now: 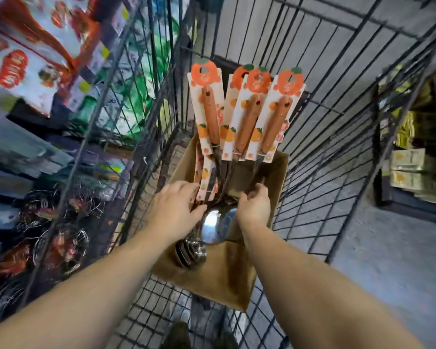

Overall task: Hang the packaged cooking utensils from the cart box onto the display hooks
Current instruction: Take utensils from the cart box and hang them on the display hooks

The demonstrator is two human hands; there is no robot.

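Note:
A brown cardboard box (224,275) lies in the wire cart. Several packaged ladles (247,114) fan up out of it, each with an orange-brown handle on a white card printed with oranges and a hang hole at the top. Their shiny steel bowls (215,226) show low between my hands. My left hand (174,205) is closed around the metal stems of the bunch at the box's left side. My right hand (254,204) pinches the stems on the right side. Both hands hold the bunch above the box.
The black wire cart (320,137) walls surround the box on all sides. Left of the cart, shelves hold red-and-white packaged goods (23,61) and wire whisks (58,238). A low shelf with yellow packets (410,157) stands at the right across a grey floor.

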